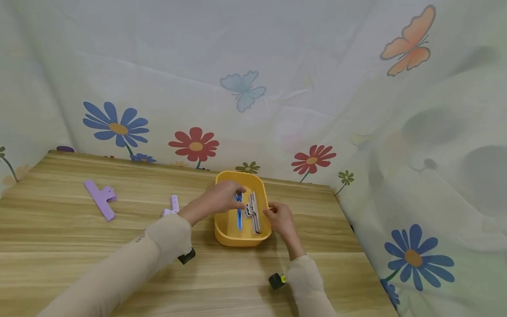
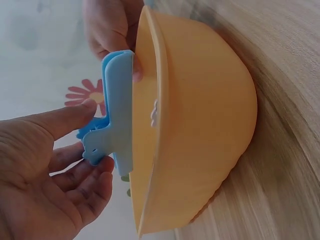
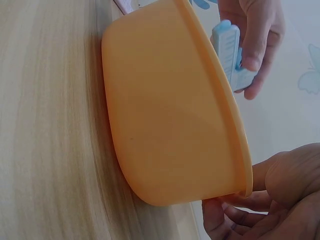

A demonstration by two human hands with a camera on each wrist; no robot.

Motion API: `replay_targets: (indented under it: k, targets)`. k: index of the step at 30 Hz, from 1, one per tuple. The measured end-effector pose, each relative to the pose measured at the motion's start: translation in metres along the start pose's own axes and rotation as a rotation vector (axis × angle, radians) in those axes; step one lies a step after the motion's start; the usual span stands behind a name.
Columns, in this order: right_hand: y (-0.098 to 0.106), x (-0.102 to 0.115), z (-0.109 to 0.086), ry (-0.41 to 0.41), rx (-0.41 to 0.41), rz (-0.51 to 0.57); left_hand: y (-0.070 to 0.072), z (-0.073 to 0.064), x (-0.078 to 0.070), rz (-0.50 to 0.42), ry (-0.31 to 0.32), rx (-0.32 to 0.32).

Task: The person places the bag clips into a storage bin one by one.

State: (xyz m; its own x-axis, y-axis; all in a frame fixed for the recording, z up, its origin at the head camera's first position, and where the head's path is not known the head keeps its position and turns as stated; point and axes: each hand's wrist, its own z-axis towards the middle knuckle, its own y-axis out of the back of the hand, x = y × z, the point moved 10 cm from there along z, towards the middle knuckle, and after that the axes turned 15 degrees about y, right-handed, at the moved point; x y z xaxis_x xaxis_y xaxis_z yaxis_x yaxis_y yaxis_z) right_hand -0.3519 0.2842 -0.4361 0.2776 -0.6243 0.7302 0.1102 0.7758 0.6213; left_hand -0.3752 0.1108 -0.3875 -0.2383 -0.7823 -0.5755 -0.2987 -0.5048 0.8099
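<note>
My left hand [image 1: 222,197] reaches over the left rim of a yellow plastic bin [image 1: 237,241]. Between its thumb and fingers it pinches the handle of a blue clip [image 2: 120,95]. In the left wrist view the clip's long straight edge hangs beside the bin's rim, at the opening. My right hand [image 1: 282,218] grips the right side of the bin by its rim, thumb and fingers on either side of the wall, as the right wrist view shows. Inside the bin lies a pale clip with dark edges [image 1: 253,213].
A large purple clip [image 1: 100,201] lies on the wooden table [image 1: 222,281] at the left. Nearer the bin is a smaller lilac clip [image 1: 174,203], partly behind my left forearm. A flower-printed curtain [image 1: 166,105] hangs behind the table and along its right side.
</note>
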Motion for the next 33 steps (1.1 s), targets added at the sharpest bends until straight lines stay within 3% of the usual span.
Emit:
replay_targets:
  k: [6, 12, 24, 33]
  targets:
    - [0.001, 0.0, -0.002, -0.003, 0.001, -0.005, -0.011, 0.006, -0.003, -0.026, 0.026, 0.037]
    - [0.002, 0.003, -0.002, 0.018, 0.006, -0.007, -0.02, 0.014, -0.002, 0.027, 0.027, 0.038]
    - [0.002, 0.006, -0.002, 0.024, 0.017, -0.01, -0.029, 0.03, 0.004, 0.074, 0.072, 0.044]
    - [0.002, 0.002, 0.0, 0.015, 0.017, -0.006, -0.035, 0.038, 0.004, 0.093, 0.069, 0.041]
